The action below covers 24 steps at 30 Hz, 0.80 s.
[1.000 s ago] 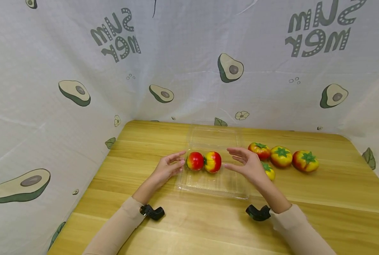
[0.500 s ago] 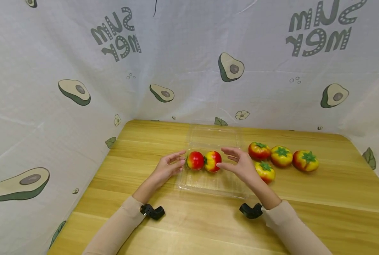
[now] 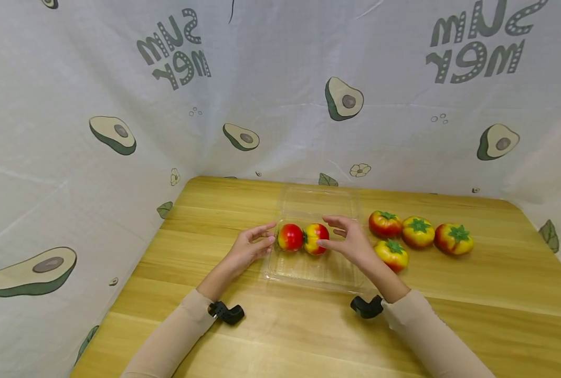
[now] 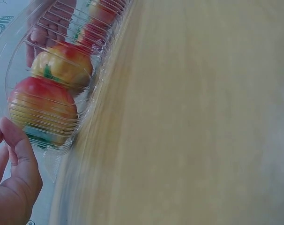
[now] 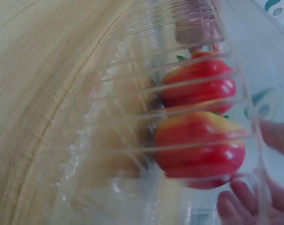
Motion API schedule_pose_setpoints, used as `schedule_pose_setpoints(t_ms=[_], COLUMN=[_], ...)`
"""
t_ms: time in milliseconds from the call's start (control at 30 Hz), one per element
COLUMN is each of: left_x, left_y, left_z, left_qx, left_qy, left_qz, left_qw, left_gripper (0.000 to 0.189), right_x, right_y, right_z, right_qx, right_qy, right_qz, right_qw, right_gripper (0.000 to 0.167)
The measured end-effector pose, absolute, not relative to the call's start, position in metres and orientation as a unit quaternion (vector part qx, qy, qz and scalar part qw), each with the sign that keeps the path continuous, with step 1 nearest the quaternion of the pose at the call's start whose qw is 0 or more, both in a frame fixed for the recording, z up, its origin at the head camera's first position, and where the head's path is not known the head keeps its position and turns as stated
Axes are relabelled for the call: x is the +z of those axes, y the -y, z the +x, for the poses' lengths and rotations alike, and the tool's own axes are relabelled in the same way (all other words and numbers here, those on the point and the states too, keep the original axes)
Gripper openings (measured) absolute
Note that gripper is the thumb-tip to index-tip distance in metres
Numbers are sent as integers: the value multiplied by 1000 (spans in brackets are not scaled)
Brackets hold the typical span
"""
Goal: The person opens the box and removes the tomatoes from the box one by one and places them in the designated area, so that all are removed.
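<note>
A clear plastic clamshell box (image 3: 294,270) lies on the table with its lid (image 3: 318,201) folded back. In it, side by side, sit a red toy tomato (image 3: 290,238) and a yellow-red one (image 3: 312,239). My left hand (image 3: 248,249) pinches the box's left rim between thumb and finger, close to the red tomato; the left wrist view shows this hand (image 4: 18,178) at the rim too. Around the yellow-red tomato's right side my right hand (image 3: 352,245) spreads thumb and fingers. Whether its fingertips touch the tomato, I cannot tell. Its fingers (image 5: 275,136) appear beyond the rim in the right wrist view.
Several more toy tomatoes, among them a near one (image 3: 391,255) and a far-right one (image 3: 453,239), stand on the wooden table (image 3: 285,336) right of the box. A white cloth (image 3: 280,94) with avocado prints hangs behind and at the sides.
My right hand has moved left, from beside the yellow-red tomato to its right side, and more of the near loose tomato shows. My left hand and the box have stayed put.
</note>
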State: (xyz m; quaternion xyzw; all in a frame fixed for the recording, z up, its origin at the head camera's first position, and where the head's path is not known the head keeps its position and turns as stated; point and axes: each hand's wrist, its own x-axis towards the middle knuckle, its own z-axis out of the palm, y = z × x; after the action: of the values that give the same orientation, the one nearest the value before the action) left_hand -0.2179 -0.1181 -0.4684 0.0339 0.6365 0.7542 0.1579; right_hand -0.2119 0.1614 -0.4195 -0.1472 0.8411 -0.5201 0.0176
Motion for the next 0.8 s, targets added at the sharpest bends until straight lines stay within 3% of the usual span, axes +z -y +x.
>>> schedule_pose_setpoints(t_ms=[800], left_x=[-468], left_y=[118], left_z=[-217], left_qx=[752], left_qy=[-639], left_qz=[33], left_qw=[159], left_gripper=[48], right_x=[-429], right_y=[-152], right_z=[-220], right_qx=[-518], right_qy=[-843], right_qz=[-144], right_qw=[12], right_gripper=[62])
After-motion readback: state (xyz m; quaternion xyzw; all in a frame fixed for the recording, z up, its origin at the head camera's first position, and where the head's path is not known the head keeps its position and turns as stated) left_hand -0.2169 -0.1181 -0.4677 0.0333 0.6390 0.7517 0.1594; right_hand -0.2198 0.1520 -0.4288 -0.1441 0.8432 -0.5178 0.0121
